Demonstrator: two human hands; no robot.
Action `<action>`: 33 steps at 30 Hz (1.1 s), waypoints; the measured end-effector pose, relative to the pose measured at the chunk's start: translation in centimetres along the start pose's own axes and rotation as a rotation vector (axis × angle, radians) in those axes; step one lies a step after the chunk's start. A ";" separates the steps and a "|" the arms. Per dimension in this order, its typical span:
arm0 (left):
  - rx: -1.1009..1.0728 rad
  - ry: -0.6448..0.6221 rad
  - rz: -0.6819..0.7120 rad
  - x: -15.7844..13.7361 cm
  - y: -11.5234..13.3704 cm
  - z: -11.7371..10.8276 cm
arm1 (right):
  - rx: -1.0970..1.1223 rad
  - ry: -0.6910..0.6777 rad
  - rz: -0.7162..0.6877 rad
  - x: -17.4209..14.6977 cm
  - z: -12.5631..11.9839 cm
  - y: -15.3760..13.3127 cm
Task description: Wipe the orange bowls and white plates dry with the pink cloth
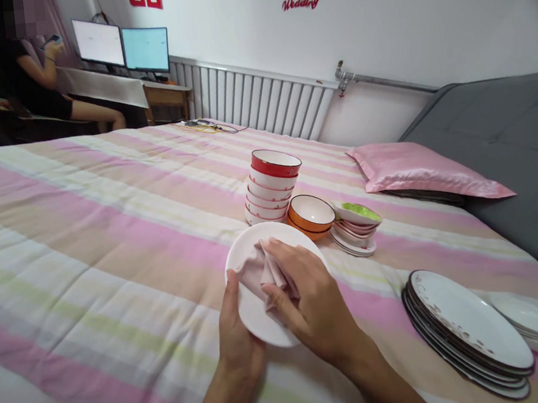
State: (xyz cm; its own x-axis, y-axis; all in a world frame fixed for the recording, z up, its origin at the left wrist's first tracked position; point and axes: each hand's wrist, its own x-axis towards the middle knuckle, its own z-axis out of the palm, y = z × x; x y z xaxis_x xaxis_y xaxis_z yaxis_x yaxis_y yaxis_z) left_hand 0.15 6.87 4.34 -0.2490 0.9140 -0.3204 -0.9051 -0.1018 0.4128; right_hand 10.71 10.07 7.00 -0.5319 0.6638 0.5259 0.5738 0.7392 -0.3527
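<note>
A white plate (250, 309) is held up over the bed, tilted toward me. My left hand (237, 333) grips its left and lower rim, thumb on the front edge, the other fingers hidden behind it. Bunched in my right hand (310, 296) is a pale pink cloth (252, 272), pressed against the plate's face. Just beyond the plate stands a tall stack of white bowls (268, 195), the top one with a red band. Orange bowls (313, 213) sit beside that stack, and a pile of small dishes (355, 224), the top one green inside, is to their right.
Oval plates (469, 328) are stacked at the right, with smaller white dishes (531, 318) behind them. A pink pillow (424, 169) lies by the grey headboard (506, 131). Cables (210, 127) rest at the striped bed's (110, 244) far edge. A seated person (44, 77) holds a phone near two monitors (146, 49).
</note>
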 end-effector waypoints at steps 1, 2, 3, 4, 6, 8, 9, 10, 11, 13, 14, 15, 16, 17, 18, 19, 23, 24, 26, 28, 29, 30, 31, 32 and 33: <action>0.006 0.000 0.017 0.0 -0.1 0.0 | 0.012 0.089 0.061 0.0 0.0 0.0; 0.016 0.000 0.034 0.0 -0.1 0.0 | 0.020 0.153 0.132 -0.1 -0.1 0.0; 0.029 0.000 0.049 0.0 -0.2 0.0 | 0.029 0.187 0.207 -0.1 -0.1 0.0; 0.047 -0.001 0.058 -0.1 -0.3 0.0 | 0.040 0.185 0.279 -0.2 0.0 0.0; 0.082 -0.003 0.061 -0.1 -0.5 0.0 | 0.063 0.117 0.392 -0.2 0.1 0.0; 0.103 -0.016 0.061 -0.2 -0.7 -0.1 | 0.079 0.038 0.459 -0.1 0.4 0.0; 0.109 -0.029 0.062 -0.2 -0.8 -0.1 | 0.086 0.013 0.479 -0.1 0.5 0.1; 0.115 -0.043 0.063 -0.2 -0.9 -0.2 | 0.094 -0.004 0.491 0.0 0.7 0.2; 0.123 -0.055 0.064 -0.2 -1.0 -0.3 | 0.101 -0.013 0.496 0.1 0.8 0.3; 0.148 -0.069 0.064 -0.2 -1.1 -0.4 | 0.109 -0.010 0.488 0.2 0.9 0.6; 0.162 -0.070 0.063 -0.2 -1.2 -0.5 | 0.123 -0.004 0.477 0.3 0.9 0.7; 0.176 -0.072 0.062 -0.2 -1.2 -0.6 | 0.155 0.000 0.466 0.3 0.9 0.9; 0.188 -0.075 0.059 -0.2 -1.2 -0.7 | 0.206 0.002 0.463 0.3 0.8 1.0; 0.199 -0.079 0.053 -0.1 -1.3 -0.7 | 0.271 0.003 0.466 0.3 0.7 1.2; 0.206 -0.081 0.049 -0.1 -1.3 -0.8 | 0.341 0.010 0.473 0.3 0.5 1.3; 0.213 -0.080 0.046 -0.2 -1.3 -0.8 | 0.398 0.026 0.486 0.3 0.3 1.5; 0.232 -0.081 0.030 -0.3 -1.3 -0.7 | 0.398 0.212 0.505 0.4 -1.0 2.2; 0.241 -0.082 0.015 -0.3 -1.3 -0.6 | 0.348 0.272 0.493 0.5 -1.3 2.5; 0.262 -0.074 -0.028 -0.4 -1.2 -0.4 | 0.223 0.374 0.467 0.6 -1.8 3.2; 0.281 -0.072 -0.106 -0.5 -1.1 -0.3 | 0.098 0.405 0.469 0.7 -2.2 4.3; 0.285 -0.074 -0.153 -0.5 -1.1 -0.2 | 0.046 0.386 0.481 0.7 -2.4 4.9; 0.286 -0.076 -0.200 -0.6 -1.1 -0.2 | 0.002 0.348 0.498 0.7 -2.5 5.5; 0.285 -0.075 -0.248 -0.6 -1.1 -0.2 | -0.033 0.295 0.517 0.7 -2.7 6.1; 0.283 -0.067 -0.289 -0.6 -1.1 -0.1 | -0.058 0.239 0.536 0.7 -2.8 6.7; 0.280 -0.051 -0.316 -0.7 -1.1 -0.1 | -0.067 0.187 0.555 0.7 -2.9 7.3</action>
State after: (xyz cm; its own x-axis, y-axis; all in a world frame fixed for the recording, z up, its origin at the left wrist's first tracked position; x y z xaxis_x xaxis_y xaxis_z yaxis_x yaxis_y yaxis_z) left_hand 1.30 6.32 4.00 0.0496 0.9020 -0.4290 -0.8038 0.2910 0.5189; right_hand 16.32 15.58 7.01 -0.0255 0.9132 0.4066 0.7764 0.2743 -0.5674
